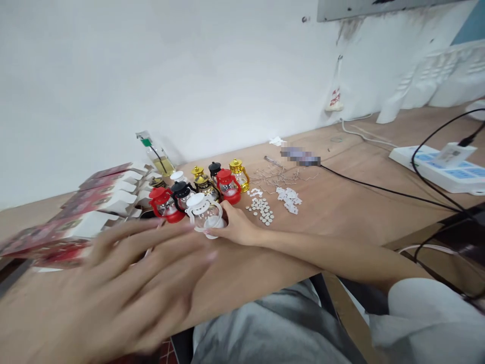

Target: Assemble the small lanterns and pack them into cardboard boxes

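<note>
About 10 miniature lanterns (228, 185) are standing grouped on the table (341, 212). All are looking fully put together, with caps, clear bodies and bases sitting in place. Colours showing: red, black, white, gold.

Item, far left: a row of red-and-white cartons (102, 194) is lying along the table, flaps gaping. None is visibly holding a lantern, so boxing is looking undone.

Item: left hand (125, 283) is hovering low in the foreground, blurred, palm down, fingers spread wide apart. It is gripping nothing and touching nothing that can be made out.

Item: a small bottle (161, 161) of yellowish liquid is leaning behind the group, near the wall.

Item: white lantern (202, 212) is standing upright at the front of the group, just beside 1 red and 1 black.

Item: right hand (238, 227) is reaching in from the right, fingers drawn together and curling round the white lantern's lower body in what is looking like a light hold. The lantern is resting on the table, not lifted.

Item: button cells (261, 210) are lying loose in a cluster just beyond that hand, unfitted.

Item: small white plastic pieces (288, 197) are lying scattered beside the cells, with thin wire handles (276, 177) tangling behind them. Judging by these spares, assembly is only partly through.

Item, right: a black cable (379, 189) is running across the table toward a white power strip (435, 169).
</note>
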Motion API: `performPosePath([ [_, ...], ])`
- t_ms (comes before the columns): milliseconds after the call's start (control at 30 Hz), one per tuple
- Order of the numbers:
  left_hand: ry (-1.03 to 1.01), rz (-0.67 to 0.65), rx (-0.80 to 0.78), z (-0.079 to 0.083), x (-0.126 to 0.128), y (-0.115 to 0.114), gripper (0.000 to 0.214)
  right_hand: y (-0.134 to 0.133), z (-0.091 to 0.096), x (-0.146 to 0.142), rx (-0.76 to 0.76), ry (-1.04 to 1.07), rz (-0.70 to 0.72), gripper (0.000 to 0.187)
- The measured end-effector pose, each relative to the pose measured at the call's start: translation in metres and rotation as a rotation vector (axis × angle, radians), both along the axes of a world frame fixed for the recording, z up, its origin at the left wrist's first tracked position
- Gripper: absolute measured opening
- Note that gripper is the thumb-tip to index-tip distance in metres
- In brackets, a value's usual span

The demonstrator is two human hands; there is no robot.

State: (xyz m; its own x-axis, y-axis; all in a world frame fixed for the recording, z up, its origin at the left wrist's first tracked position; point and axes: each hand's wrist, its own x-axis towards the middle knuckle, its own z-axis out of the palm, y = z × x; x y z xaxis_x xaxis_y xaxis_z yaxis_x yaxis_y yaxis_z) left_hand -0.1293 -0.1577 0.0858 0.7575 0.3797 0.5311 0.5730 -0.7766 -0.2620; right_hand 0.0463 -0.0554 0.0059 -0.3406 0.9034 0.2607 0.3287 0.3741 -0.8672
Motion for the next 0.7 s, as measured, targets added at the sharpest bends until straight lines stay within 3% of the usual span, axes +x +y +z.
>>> performPosePath([
  [100, 0.247, -0.023, 0.037, 0.003, -0.006, 0.041, 0.05, -0.001, -0.003, -0.001, -0.038, 0.136, 0.109, 0.037],
  [200, 0.31, 0.038, 0.073, -0.012, -0.011, 0.071, 0.047, -0.002, -0.008, -0.002, -0.128, 0.272, 0.251, 0.035],
  [300, 0.213, 0.024, 0.192, -0.028, -0.012, 0.087, 0.039, -0.003, -0.01, 0.001, -0.168, 0.366, 0.337, 0.031],
  [367, 0.089, 0.003, 0.202, -0.035, -0.01, 0.09, 0.034, 0.0, -0.007, 0.007, -0.109, 0.387, 0.276, 0.037],
  [467, -0.156, -0.022, 0.028, -0.045, -0.003, 0.088, 0.035, 0.013, 0.004, 0.023, -0.059, 0.382, 0.132, 0.047],
  [567, -0.365, -0.031, -0.214, -0.058, 0.009, 0.088, 0.037, 0.034, 0.015, 0.043, -0.084, 0.232, 0.033, 0.029],
  [633, -0.486, -0.032, -0.263, -0.068, 0.019, 0.092, 0.039, 0.047, 0.019, 0.055, -0.12, -0.014, -0.012, 0.024],
  [700, -0.608, 0.004, -0.32, -0.075, 0.027, 0.097, 0.045, 0.054, 0.019, 0.063, -0.064, -0.283, -0.02, 0.022],
])
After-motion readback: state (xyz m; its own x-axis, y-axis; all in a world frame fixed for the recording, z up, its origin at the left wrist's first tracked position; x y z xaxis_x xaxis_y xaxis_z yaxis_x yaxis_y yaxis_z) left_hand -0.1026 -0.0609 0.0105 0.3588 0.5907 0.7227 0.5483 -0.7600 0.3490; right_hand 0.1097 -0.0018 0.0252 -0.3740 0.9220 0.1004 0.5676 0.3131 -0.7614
